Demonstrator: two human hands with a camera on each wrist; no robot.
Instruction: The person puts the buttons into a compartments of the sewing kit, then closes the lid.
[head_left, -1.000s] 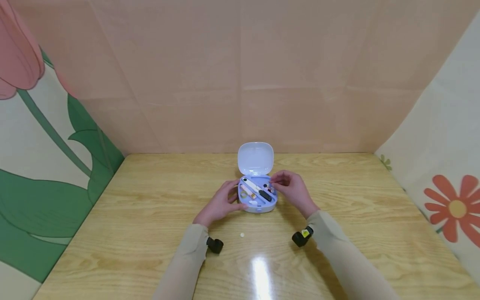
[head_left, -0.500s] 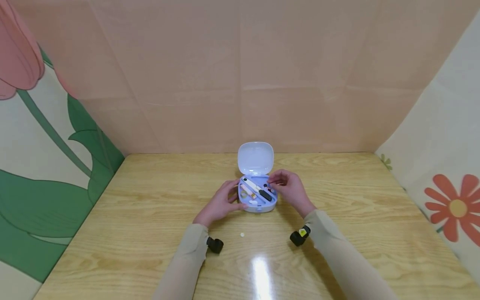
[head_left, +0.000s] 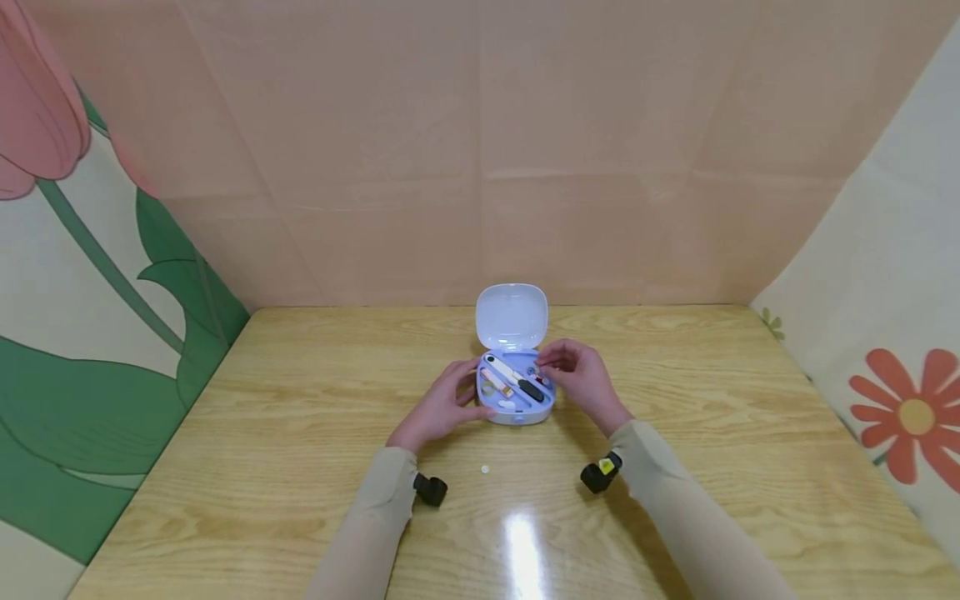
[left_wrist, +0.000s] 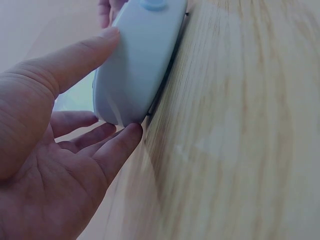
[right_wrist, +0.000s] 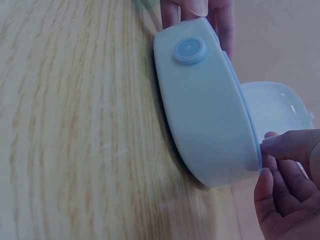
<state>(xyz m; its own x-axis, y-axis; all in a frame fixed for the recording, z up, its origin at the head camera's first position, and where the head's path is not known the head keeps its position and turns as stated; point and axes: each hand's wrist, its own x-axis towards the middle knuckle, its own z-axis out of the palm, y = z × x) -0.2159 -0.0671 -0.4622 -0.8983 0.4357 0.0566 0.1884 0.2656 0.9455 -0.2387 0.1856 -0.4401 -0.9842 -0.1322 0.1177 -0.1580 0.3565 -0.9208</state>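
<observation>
A small pale blue hinged case (head_left: 498, 416) sits on the table with its lid (head_left: 512, 317) raised at the back. Inside lie a slim white tool with a black end (head_left: 531, 391), a yellowish ring-shaped item (head_left: 487, 388), a white piece (head_left: 507, 405) and several small dark and light bits (head_left: 532, 371) on the right. My left hand (head_left: 442, 404) grips the case's left side, thumb at the front edge, fingers at the side wall. My right hand (head_left: 585, 382) reaches over the right rim with bent fingers; whether its fingertips pinch anything is hidden.
One small white disc (head_left: 485, 469) lies on the wooden table (head_left: 337, 375) in front of the case. A round blue button (right_wrist: 190, 50) projects from the case's front wall. Plain fabric (head_left: 480, 167) hangs behind the table, and patterned sheets stand at both sides.
My right hand has shifted slightly left, further over the case's right compartment, then stayed there. A small bit near its fingertips looks darker earlier and greyer now. The left hand keeps its place.
</observation>
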